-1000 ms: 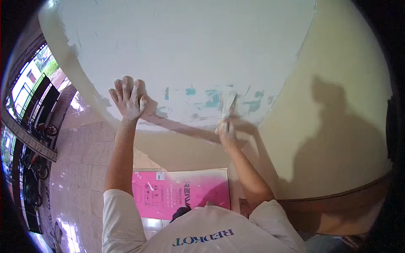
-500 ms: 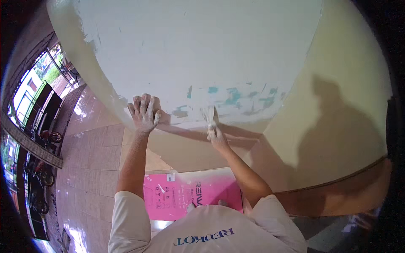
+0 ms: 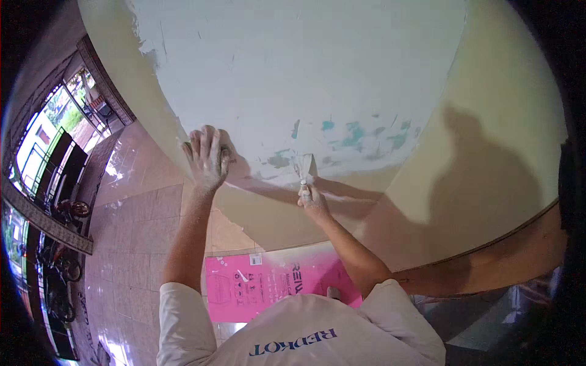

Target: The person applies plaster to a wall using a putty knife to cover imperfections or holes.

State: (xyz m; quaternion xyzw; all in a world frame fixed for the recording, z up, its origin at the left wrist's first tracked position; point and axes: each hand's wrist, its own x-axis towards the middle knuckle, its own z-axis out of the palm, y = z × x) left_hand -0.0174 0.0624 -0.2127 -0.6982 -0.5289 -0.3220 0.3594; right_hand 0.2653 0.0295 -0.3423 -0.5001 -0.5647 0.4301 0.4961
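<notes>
Right hand [image 3: 314, 198]: grip is clamping on the handle of a scraper [image 3: 305, 165]. Tool is pointing up, pale blade fanning out above the fist, set against the low part of a white-coated wall [image 3: 293, 73]. Can't quite tell from here whether the blade's whole edge is touching or only part of it; it's small and washed out.

Left hand [image 3: 209, 161]: holding nothing. Palm is facing the wall at the lower left margin of the white coat, fingers pointing up and close together, thumb standing apart. White dust is coating its fingers and the forearm below. Scraper is sitting to the right of this hand, well apart from it.

Teal patches [image 3: 353, 134] are showing through the white, mostly above and right of the blade. A greyish patch [image 3: 279, 159] is sitting just left of it. Bare beige is running under the white coat's ragged lower margin.

Right side: cream wall [image 3: 506, 110] is meeting the white one at a corner and carrying a person's shadow [image 3: 488, 177]. Brown band is running along its foot [image 3: 482, 277].

Below the arms, a pink printed board [image 3: 238, 305] is lying at the wall's base, partly hidden by the person's white shirt [image 3: 293, 348]. Tiled floor [image 3: 134, 244] is stretching left toward parked motorbikes [image 3: 61, 293] and a dark gate [image 3: 76, 171].
</notes>
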